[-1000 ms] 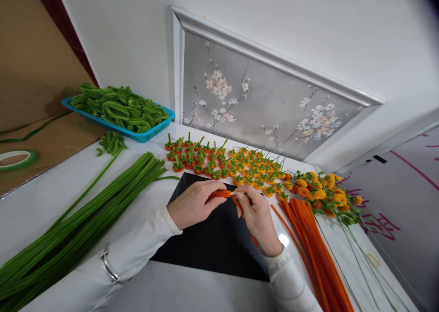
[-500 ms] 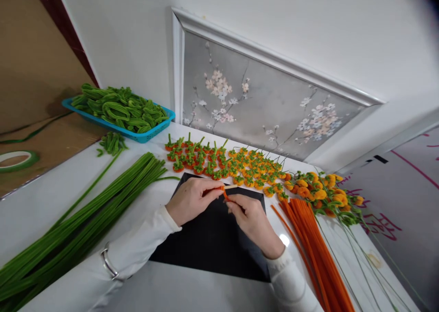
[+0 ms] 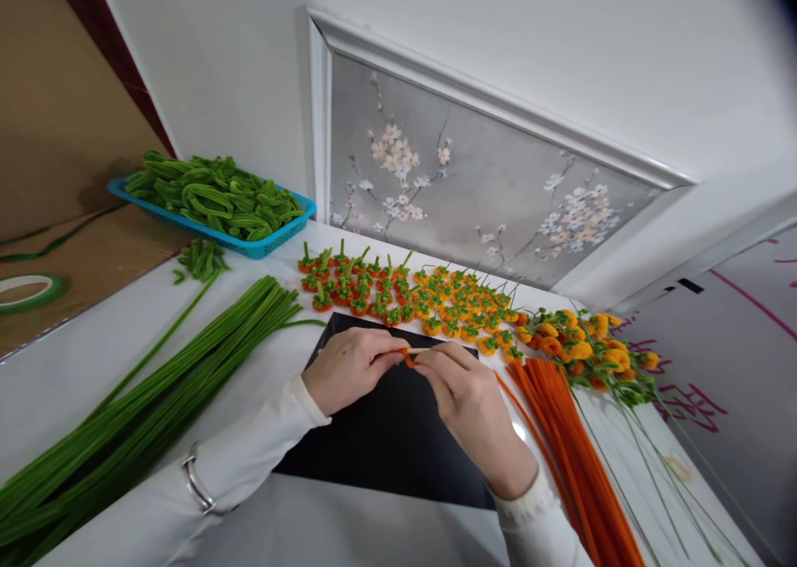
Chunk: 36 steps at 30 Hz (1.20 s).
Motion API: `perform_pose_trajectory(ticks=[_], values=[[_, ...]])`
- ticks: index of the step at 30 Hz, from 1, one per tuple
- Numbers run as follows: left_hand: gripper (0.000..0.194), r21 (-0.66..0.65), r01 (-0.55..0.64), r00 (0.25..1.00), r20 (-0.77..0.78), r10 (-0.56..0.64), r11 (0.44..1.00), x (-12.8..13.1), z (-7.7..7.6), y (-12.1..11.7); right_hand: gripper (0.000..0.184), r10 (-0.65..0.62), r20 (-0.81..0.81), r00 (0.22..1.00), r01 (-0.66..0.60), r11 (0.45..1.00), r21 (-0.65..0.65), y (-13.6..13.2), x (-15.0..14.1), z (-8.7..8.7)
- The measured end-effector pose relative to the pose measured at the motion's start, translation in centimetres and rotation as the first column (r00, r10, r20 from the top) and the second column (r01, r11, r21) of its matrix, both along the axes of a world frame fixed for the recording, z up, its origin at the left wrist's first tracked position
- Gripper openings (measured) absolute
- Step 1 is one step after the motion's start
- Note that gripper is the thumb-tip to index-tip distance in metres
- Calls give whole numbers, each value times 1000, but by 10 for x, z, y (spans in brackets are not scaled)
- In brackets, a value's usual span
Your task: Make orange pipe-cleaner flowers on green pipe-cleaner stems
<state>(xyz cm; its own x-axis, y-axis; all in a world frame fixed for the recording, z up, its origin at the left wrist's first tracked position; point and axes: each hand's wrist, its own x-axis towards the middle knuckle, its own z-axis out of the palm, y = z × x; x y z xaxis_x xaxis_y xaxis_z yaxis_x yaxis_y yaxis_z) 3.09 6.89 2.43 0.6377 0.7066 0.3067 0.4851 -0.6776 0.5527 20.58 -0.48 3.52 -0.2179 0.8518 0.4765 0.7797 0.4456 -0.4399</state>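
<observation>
My left hand (image 3: 349, 366) and my right hand (image 3: 468, 401) meet over a black mat (image 3: 386, 434) on the white table. Both pinch an orange pipe cleaner (image 3: 408, 357) wound round a thin pale stick (image 3: 429, 349). Only a short orange coil shows between the fingertips. The stick pokes out level towards the right hand's fingers. Both sleeves are white, and a silver bangle (image 3: 196, 482) sits on the left wrist.
Long green pipe cleaners (image 3: 143, 409) lie left of the mat. Straight orange ones (image 3: 573, 459) lie to its right. Small orange-and-green pieces (image 3: 398, 297) and yellow flowers on wire stems (image 3: 582, 347) line the back. A blue basket (image 3: 215, 239) holds bent green pieces; green tape (image 3: 31, 289) lies far left.
The long orange coil seen a second ago has shrunk to a short bit between the fingertips. My right hand has shifted slightly right and its wrist has dropped lower.
</observation>
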Motion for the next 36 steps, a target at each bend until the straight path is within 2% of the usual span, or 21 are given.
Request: perform_pose_trajectory(ticks=[6, 10, 12, 15, 20, 23, 27, 31, 36], values=[[15, 42, 51, 999, -1, -51, 998, 4, 4, -7, 19, -25, -144, 989, 32, 998, 45, 2, 2, 4], [13, 82, 63, 998, 7, -64, 995, 5, 7, -12, 17, -63, -204, 977, 67, 998, 12, 5, 6, 5], [13, 91, 64, 998, 19, -66, 994, 5, 7, -14, 16, -80, -237, 968, 72, 996, -43, 7, 10, 4], [13, 104, 80, 995, 57, -86, 991, 6, 7, -16, 14, -84, -295, 952, 27, 981, -193, 11, 18, 1], [13, 92, 126, 978, 156, -139, 988, 9, 8, -19, 25, -70, -397, 915, -111, 903, -415, 14, 29, -5], [16, 61, 79, 971, 223, -91, 995, 10, 8, -19, 31, -15, -353, 935, -157, 878, -452, 13, 27, -7], [16, 35, -18, 966, 257, 8, 999, 10, 6, -16, 31, 64, -232, 971, -158, 896, -415, 9, 20, -5], [21, 53, -73, 964, 261, 56, 996, 8, 4, -13, 28, 74, -35, 997, -82, 923, -376, 0, 11, 5], [21, 81, -103, 971, 226, 82, 991, 5, 4, -12, 23, 34, 155, 987, 19, 944, -328, -10, 4, 15]])
